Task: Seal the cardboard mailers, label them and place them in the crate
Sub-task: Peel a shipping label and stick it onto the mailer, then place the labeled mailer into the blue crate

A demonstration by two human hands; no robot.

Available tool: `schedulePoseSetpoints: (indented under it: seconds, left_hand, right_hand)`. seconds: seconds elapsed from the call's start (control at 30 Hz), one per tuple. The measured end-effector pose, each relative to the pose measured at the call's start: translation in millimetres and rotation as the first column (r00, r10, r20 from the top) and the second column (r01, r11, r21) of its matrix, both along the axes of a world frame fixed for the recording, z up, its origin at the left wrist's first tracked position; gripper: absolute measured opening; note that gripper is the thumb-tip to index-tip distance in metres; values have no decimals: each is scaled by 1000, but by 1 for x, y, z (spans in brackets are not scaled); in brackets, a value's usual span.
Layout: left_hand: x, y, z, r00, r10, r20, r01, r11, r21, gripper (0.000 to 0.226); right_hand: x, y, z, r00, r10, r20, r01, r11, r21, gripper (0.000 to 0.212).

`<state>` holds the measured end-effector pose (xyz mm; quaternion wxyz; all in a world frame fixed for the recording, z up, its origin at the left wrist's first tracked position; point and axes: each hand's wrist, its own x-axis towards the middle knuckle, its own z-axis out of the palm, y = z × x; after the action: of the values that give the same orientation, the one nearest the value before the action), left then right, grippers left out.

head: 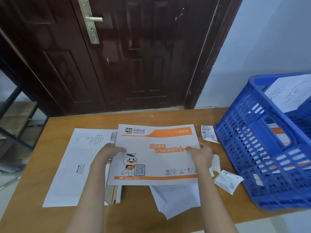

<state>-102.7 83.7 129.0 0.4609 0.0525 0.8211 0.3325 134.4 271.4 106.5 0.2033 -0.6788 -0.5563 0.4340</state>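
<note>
At the centre of the frame a white and orange mailer point(156, 155) lies flat over the bench point(134, 204). The left hand point(107, 154) pinches its left edge, thumb on top. The right hand point(202, 156) grips its right edge, fingers point(193, 148) stretched across the print. A blue crate point(262, 148) stands at the right.

The mailer point(156, 153) lies on the desk point(138, 207) between the left grip point(109, 153) and the right grip point(202, 154). Left of the left grip lies another mailer point(74, 165); right of the right grip lie labels point(227, 180), then the crate point(262, 157).
</note>
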Motion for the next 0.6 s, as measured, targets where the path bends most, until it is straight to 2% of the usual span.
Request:
schedulePoseSetpoints:
  seconds: [0.17,0.33,0.6]
  left_hand:
    - [4,12,23,992,-95,-81,97,995,25,41]
    - [17,20,41,978,-99,-183,133,973,186,22]
    - [26,42,106,972,-104,-209,183,897,402,15]
  right_hand:
    - [15,11,24,998,20,63,-21,1000,15,37]
    - [31,17,61,995,75,72,-79,996,47,31]
    - [61,19,145,994,101,-33,-94,979,180,9]
